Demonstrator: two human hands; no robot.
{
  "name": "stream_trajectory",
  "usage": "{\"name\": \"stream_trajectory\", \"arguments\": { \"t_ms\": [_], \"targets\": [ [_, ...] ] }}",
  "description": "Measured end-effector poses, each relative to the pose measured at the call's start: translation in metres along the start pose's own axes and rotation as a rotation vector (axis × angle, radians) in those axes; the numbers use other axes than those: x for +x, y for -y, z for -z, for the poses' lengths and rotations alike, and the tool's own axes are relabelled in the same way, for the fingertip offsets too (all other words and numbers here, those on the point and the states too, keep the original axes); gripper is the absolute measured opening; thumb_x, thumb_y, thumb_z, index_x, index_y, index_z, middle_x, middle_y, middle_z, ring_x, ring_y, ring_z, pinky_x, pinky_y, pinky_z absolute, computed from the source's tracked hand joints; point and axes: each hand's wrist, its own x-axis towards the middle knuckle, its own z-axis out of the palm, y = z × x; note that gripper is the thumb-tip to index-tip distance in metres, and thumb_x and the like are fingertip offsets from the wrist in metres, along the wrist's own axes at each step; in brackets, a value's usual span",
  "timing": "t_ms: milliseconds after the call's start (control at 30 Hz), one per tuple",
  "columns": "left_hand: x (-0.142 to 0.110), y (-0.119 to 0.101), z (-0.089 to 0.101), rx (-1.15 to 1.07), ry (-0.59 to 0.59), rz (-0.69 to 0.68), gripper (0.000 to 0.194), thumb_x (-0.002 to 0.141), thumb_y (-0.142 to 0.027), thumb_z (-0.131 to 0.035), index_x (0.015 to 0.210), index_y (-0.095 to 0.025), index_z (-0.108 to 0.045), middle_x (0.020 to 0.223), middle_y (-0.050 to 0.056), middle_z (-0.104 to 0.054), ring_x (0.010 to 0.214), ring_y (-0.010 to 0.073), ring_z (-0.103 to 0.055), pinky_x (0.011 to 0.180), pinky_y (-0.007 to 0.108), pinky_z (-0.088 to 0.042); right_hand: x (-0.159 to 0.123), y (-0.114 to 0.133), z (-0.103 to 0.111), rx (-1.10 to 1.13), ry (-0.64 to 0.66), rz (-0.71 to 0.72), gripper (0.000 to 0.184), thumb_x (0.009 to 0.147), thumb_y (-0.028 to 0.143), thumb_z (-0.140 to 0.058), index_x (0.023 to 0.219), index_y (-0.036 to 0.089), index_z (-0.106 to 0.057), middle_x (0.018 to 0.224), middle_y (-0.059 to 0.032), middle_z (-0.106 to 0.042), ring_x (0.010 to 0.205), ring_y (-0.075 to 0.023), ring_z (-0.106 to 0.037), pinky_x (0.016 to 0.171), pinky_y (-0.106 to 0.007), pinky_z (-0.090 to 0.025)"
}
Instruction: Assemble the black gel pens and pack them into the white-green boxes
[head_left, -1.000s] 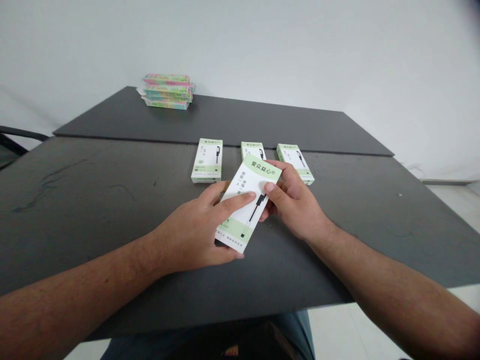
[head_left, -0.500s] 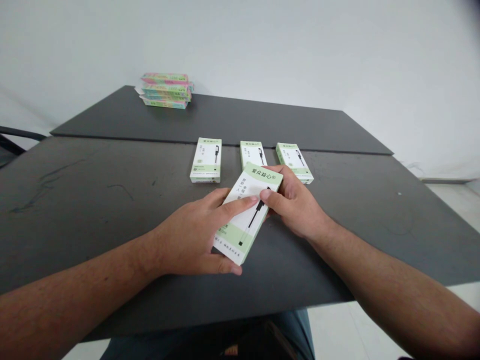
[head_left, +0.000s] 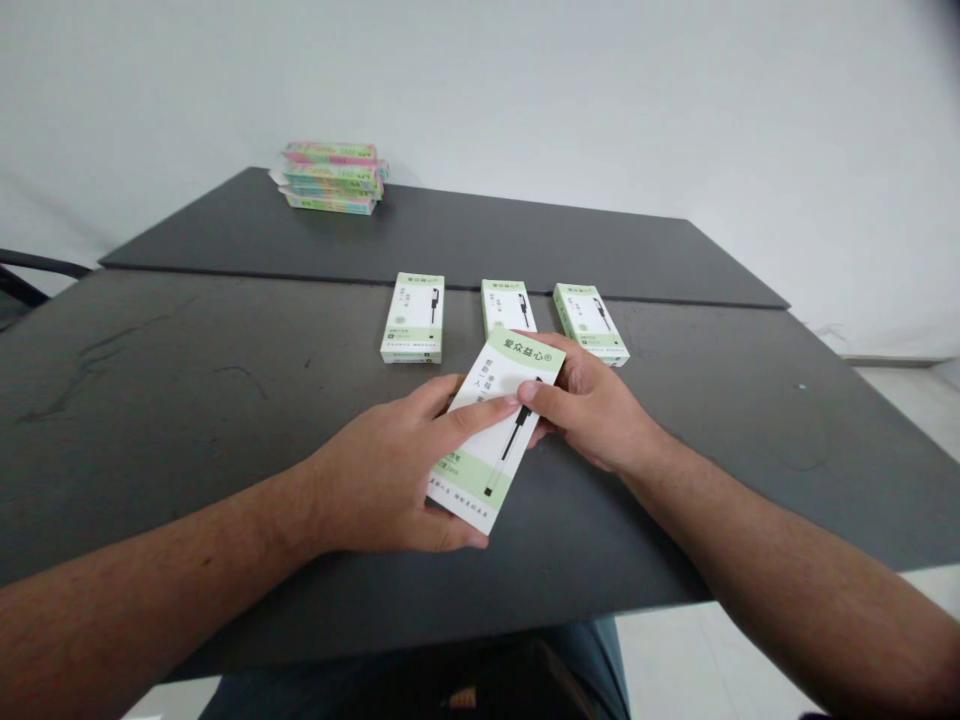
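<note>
Both hands grip one white and pale green pen box [head_left: 480, 458], printed with a black pen, tilted in front of me above the table. My left hand [head_left: 409, 465] closes around its left side, thumb across the front and a finger along the lower edge. At the upper right, my right hand [head_left: 592, 400] pinches the box with its thumb on the printed face. The fingers behind the box are mostly hidden. Beyond it lie three similar boxes: a left one [head_left: 414, 318], a middle one [head_left: 508, 303] partly covered by the held box, and a right one [head_left: 592, 323].
A stack of several pink, green and blue cartons [head_left: 332, 180] sits at the far left of the back table [head_left: 525, 235]. The dark front table [head_left: 187, 400] has scratches at its left. A pale wall [head_left: 562, 90] rises behind.
The held box has turned slightly, its lower end shifting a little right and its face more toward me. Both hands keep their hold. The three other boxes stay put.
</note>
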Motion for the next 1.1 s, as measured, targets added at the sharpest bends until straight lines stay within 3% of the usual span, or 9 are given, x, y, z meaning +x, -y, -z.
{"name": "stream_trajectory", "arguments": {
  "t_ms": [167, 400, 600, 767, 933, 1100],
  "targets": [
    [0.000, -0.004, 0.003, 0.009, -0.003, -0.028, 0.118, 0.078, -0.065, -0.093, 0.179, -0.037, -0.040, 0.160, 0.017, -0.056, 0.125, 0.0373, -0.073, 0.099, 0.048, -0.067, -0.001, 0.004, 0.002, -0.002, 0.019, -0.006, 0.057, 0.084, 0.042, -0.102, 0.122, 0.026, -0.063, 0.095, 0.0034, -0.078, 0.070, -0.0138, -0.077, 0.052, -0.020, -0.064],
    [0.001, -0.003, 0.004, -0.003, 0.019, 0.002, 0.115, 0.076, -0.063, -0.095, 0.177, -0.036, -0.046, 0.162, 0.017, -0.053, 0.128, 0.0391, -0.071, 0.101, 0.049, -0.067, -0.001, 0.003, 0.003, 0.024, 0.058, -0.054, 0.076, 0.089, 0.043, -0.099, 0.157, 0.036, -0.064, 0.111, -0.0004, -0.082, 0.078, -0.0159, -0.080, 0.054, -0.023, -0.068],
    [0.002, -0.003, 0.003, 0.037, 0.062, 0.034, 0.124, 0.071, -0.069, -0.100, 0.178, -0.040, -0.044, 0.165, 0.016, -0.053, 0.133, 0.0418, -0.069, 0.105, 0.052, -0.066, -0.001, -0.001, 0.001, 0.018, 0.016, -0.043, 0.072, 0.088, 0.044, -0.099, 0.154, 0.036, -0.070, 0.113, -0.0013, -0.083, 0.082, -0.0178, -0.081, 0.056, -0.024, -0.068],
    [0.003, -0.006, 0.005, 0.088, 0.089, 0.021, 0.115, 0.081, -0.064, -0.095, 0.179, -0.041, -0.041, 0.175, 0.016, -0.047, 0.138, 0.0421, -0.069, 0.105, 0.050, -0.067, -0.001, -0.001, 0.001, 0.013, -0.003, -0.011, 0.064, 0.088, 0.043, -0.099, 0.146, 0.035, -0.072, 0.112, 0.0002, -0.082, 0.087, -0.0190, -0.081, 0.064, -0.029, -0.071],
    [0.001, -0.007, 0.010, 0.092, 0.079, -0.061, 0.114, 0.084, -0.065, -0.092, 0.181, -0.043, -0.038, 0.180, 0.015, -0.044, 0.135, 0.0416, -0.073, 0.101, 0.050, -0.068, -0.002, 0.008, 0.007, -0.004, 0.048, -0.034, 0.060, 0.086, 0.042, -0.102, 0.136, 0.032, -0.070, 0.101, 0.0029, -0.080, 0.076, -0.0160, -0.079, 0.061, -0.028, -0.069],
    [-0.001, -0.013, 0.017, 0.142, 0.081, -0.048, 0.113, 0.085, -0.057, -0.094, 0.181, -0.042, -0.036, 0.187, 0.015, -0.037, 0.138, 0.0421, -0.073, 0.104, 0.050, -0.068, -0.002, 0.015, 0.009, 0.015, 0.056, -0.080, 0.077, 0.086, 0.042, -0.100, 0.154, 0.033, -0.067, 0.098, 0.0029, -0.081, 0.067, -0.0132, -0.075, 0.050, -0.021, -0.061]
  ]
}}
